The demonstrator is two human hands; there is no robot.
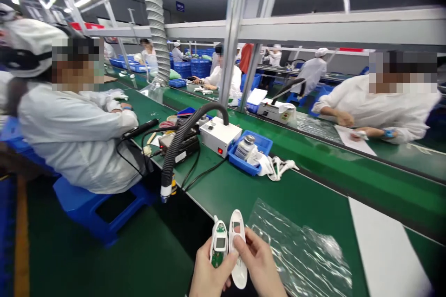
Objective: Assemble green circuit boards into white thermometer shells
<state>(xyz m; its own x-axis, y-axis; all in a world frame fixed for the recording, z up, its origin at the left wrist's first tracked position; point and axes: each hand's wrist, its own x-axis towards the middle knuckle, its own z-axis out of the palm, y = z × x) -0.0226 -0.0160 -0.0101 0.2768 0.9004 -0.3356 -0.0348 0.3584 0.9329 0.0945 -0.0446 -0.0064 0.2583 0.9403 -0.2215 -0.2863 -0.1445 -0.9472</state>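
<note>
Near the bottom centre, my left hand (209, 269) is closed around a white device half (220, 243) that shows a small grey screen and a green circuit board. Beside it, my right hand (259, 262) grips a white oval cover (238, 272) with a window opening near its top. Both pieces stand upright side by side, just off the bench's front edge, their edges close together. My left thumb reaches across to the cover's lower part. Right of my right hand, a clear plastic sheet (306, 250) lies on the green bench (216, 195).
A blue tray (249, 169) holds a metal-capped bottle, with white parts beside it. A white box (219, 137) and black flexible hose (169, 153) stand behind the bench edge. White paper (386, 246) lies right. One person (76, 120) sits left, another (376, 102) across the bench.
</note>
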